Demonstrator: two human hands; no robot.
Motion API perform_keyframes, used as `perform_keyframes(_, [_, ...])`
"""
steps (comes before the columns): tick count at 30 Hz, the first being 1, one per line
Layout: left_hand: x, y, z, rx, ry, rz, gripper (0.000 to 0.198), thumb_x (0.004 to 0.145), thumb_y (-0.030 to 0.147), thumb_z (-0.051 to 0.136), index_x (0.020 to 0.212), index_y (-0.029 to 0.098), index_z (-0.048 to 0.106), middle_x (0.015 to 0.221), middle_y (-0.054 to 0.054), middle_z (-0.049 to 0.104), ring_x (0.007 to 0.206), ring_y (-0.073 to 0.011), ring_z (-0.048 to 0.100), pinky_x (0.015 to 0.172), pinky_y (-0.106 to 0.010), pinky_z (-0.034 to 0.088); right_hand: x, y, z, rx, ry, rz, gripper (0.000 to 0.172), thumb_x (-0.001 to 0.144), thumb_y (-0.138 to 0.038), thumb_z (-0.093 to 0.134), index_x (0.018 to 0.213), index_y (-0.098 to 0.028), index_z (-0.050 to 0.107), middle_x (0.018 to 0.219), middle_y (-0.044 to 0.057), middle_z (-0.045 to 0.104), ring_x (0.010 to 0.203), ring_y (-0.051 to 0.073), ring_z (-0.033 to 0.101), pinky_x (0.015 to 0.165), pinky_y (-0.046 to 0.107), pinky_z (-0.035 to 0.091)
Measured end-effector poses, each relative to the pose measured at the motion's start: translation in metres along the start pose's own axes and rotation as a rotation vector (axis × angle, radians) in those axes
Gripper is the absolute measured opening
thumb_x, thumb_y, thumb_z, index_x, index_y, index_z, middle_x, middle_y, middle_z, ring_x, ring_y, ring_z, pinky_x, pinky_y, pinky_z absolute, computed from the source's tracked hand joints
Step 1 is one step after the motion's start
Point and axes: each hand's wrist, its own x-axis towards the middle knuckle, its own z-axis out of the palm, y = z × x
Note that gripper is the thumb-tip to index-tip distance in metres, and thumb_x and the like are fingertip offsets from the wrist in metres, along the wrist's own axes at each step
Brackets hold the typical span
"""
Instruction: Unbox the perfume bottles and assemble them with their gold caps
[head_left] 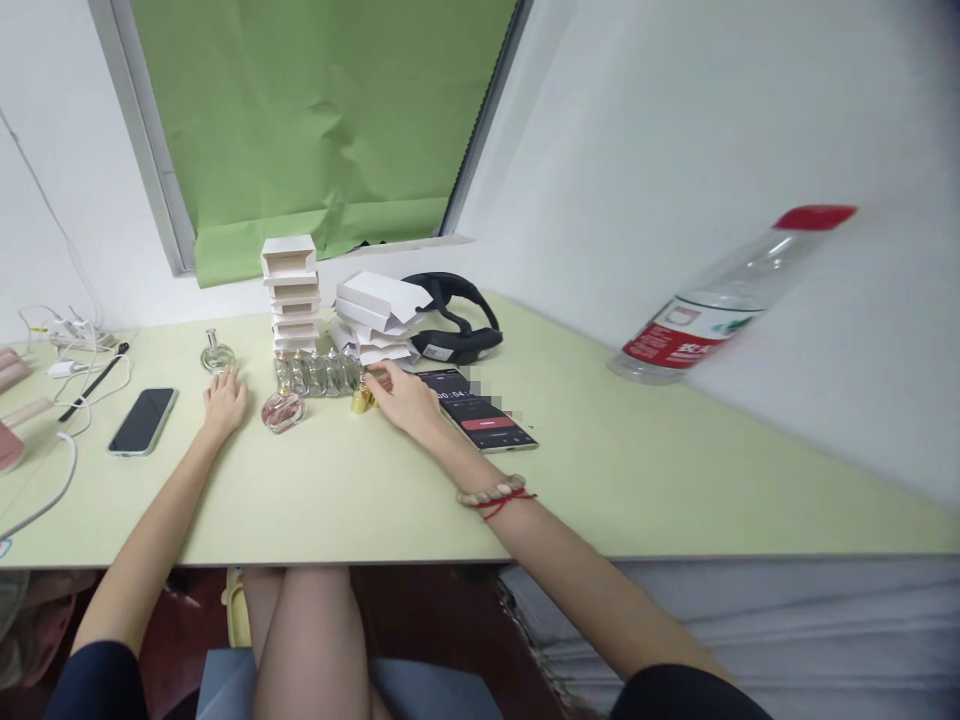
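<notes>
My left hand point(226, 402) lies on the table with its fingers stretched out, just in front of a small glass perfume bottle point(217, 355) without a visible cap. My right hand point(405, 402) has its fingers curled at the right end of a row of clear glass perfume bottles point(319, 374). Gold bottle caps point(361, 399) lie right beside its fingertips; what the fingers hold, if anything, is hidden. A pinkish perfume bottle point(283, 411) lies between my hands, in front of the row.
White boxes stand in a stack point(291, 295), with more white boxes point(379, 310) piled beside a black headset point(457, 325). A phone with a timer point(491, 425) is by my right wrist, another phone point(144, 422) at left. A red-capped plastic bottle point(697, 310) stands right; cables point(82, 400) lie left.
</notes>
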Motion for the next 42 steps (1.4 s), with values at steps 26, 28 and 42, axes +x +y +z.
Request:
perform_keyframes(26, [-0.012,0.002,0.001,0.122,-0.026,0.286,0.026,0.092,0.029,0.042,0.112,0.021,0.057,0.124,-0.013,0.060,0.118,-0.0284,0.052,0.098,-0.045,0.038,0.012,0.017,-0.005,-0.123,-0.038,-0.059,0.026,0.089,-0.022,0.056,0.104,-0.029,0.075,0.104,0.001,0.075,0.094,0.018,0.067,0.074,0.027,0.048])
perform_keyframes(28, [-0.012,0.003,0.000,0.111,0.001,0.299,0.025,0.093,0.029,0.042,0.110,0.021,0.058,0.121,-0.012,0.062,0.114,-0.0279,0.054,0.096,-0.045,0.039,0.013,0.016,-0.005,-0.123,-0.049,-0.040,0.024,0.087,-0.024,0.059,0.101,-0.031,0.076,0.100,0.001,0.075,0.092,0.018,0.068,0.072,0.027,0.048])
perform_keyframes(42, [-0.017,0.009,-0.011,-0.041,0.165,0.574,0.051,0.099,0.034,0.024,0.054,0.021,0.044,0.054,-0.005,0.049,0.061,-0.0169,0.050,0.059,-0.030,0.038,0.011,0.015,-0.006,-0.111,-0.065,-0.033,0.024,0.089,-0.030,0.057,0.105,-0.028,0.074,0.103,0.002,0.075,0.094,0.020,0.067,0.072,0.028,0.047])
